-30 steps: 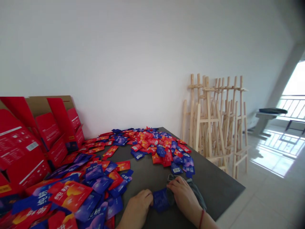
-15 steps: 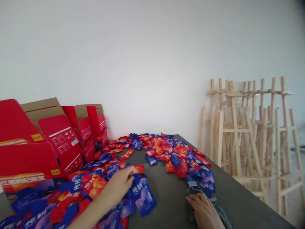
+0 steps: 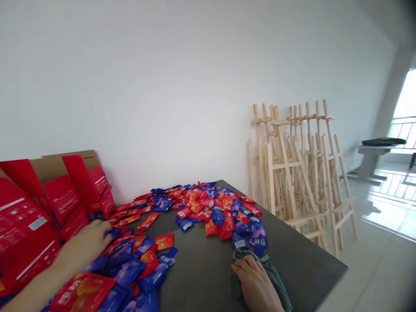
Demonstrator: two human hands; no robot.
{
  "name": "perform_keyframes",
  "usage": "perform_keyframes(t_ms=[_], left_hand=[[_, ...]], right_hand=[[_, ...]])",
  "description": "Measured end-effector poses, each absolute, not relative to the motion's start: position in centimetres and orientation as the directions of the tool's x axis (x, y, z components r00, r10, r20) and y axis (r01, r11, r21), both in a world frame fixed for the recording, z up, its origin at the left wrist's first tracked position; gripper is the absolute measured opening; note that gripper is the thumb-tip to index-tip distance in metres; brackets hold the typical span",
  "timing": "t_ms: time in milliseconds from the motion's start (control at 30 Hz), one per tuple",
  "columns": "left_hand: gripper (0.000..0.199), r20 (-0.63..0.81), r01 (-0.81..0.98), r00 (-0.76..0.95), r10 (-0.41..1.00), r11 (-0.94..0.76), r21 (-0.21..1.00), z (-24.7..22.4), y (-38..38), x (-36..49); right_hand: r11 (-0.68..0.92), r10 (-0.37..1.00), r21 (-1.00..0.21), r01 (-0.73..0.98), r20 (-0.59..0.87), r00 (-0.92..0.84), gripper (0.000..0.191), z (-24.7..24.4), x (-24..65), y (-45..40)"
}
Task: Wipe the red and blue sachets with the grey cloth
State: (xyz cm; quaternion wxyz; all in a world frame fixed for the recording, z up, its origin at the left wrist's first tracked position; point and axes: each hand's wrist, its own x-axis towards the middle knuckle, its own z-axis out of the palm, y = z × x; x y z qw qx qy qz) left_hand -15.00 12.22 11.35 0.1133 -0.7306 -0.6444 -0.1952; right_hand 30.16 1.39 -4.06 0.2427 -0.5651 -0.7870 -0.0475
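My left hand (image 3: 89, 242), blurred by motion, is over the left heap of small foil pouches, close to the red boxes. Its fingers are bent around the edge of a blue pouch (image 3: 112, 234). Below the wrist lie more pouches, among them a red-orange pouch (image 3: 82, 292) and a purple-blue pouch (image 3: 130, 272). Near the front right, my right hand (image 3: 256, 279) grips a crumpled grey-green cloth (image 3: 276, 281) against the dark tabletop (image 3: 198, 264). The cloth touches or nearly touches a blue pouch (image 3: 239, 241) just beyond it.
Open red cartons (image 3: 61, 199) line the table's left side. A second heap of red and blue pouches (image 3: 208, 203) spreads toward the white wall (image 3: 182, 108). Wooden easels (image 3: 292, 173) stand beyond the table's right edge. Farther right is a pale table (image 3: 377, 149) near a window.
My view has swung to the right. My left hand has moved left over the heap, away from the table's middle. My right hand still holds the cloth near the right-hand pouches.
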Motion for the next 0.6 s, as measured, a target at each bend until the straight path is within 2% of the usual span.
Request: perform_keyframes(t_ms=[33,100,167,267,333,433,600], left_hand=[[0.020,0.351,0.973,0.193,0.916,-0.224,0.049,10.9,12.8,-11.5],[0.025,0.213,0.927,0.354,0.911,-0.371,0.049,9.3,14.0,-4.0],[0.029,0.174,0.898,0.417,0.892,-0.433,0.071,7.1,15.6,2.8],[0.046,0.173,0.889,0.429,0.886,-0.449,0.092,4.2,18.1,9.7],[0.047,0.175,0.892,0.422,0.889,-0.442,0.096,2.9,19.6,12.0],[0.037,0.177,0.896,0.419,0.891,-0.437,0.079,2.1,20.7,13.6],[0.026,0.144,0.891,0.448,0.882,-0.454,0.008,1.0,18.0,14.1]], right_hand=[[0.356,0.868,-0.203,0.912,0.434,-0.242,0.045,-4.1,30.2,1.4],[0.350,0.873,-0.218,0.911,0.429,-0.233,0.045,-4.0,30.2,1.3],[0.351,0.878,-0.234,0.907,0.418,-0.232,0.045,-3.8,30.3,1.2],[0.357,0.880,-0.250,0.900,0.412,-0.235,0.046,-3.6,30.4,1.1],[0.361,0.882,-0.254,0.897,0.407,-0.239,0.047,-3.6,30.5,1.2],[0.350,0.889,-0.257,0.901,0.396,-0.232,0.048,-3.6,30.5,1.3],[0.342,0.895,-0.266,0.901,0.385,-0.226,0.049,-3.4,30.4,1.3]])
